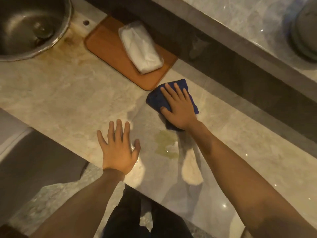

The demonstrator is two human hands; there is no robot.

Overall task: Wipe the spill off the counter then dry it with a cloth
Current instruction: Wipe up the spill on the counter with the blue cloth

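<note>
A yellowish spill (165,145) lies on the pale marble counter (60,100), near its front edge. Just beyond the spill sits a dark blue cloth (157,98), and my right hand (178,107) presses flat on it with straight, spread fingers. My left hand (118,148) rests flat on the bare counter to the left of the spill, fingers spread, holding nothing. The cloth's near edge almost reaches the spill.
A brown wooden board (106,47) lies behind the cloth with a white wrapped pack (140,47) on it. A steel sink bowl (29,26) is at the far left. A dark raised ledge (231,62) runs along the back.
</note>
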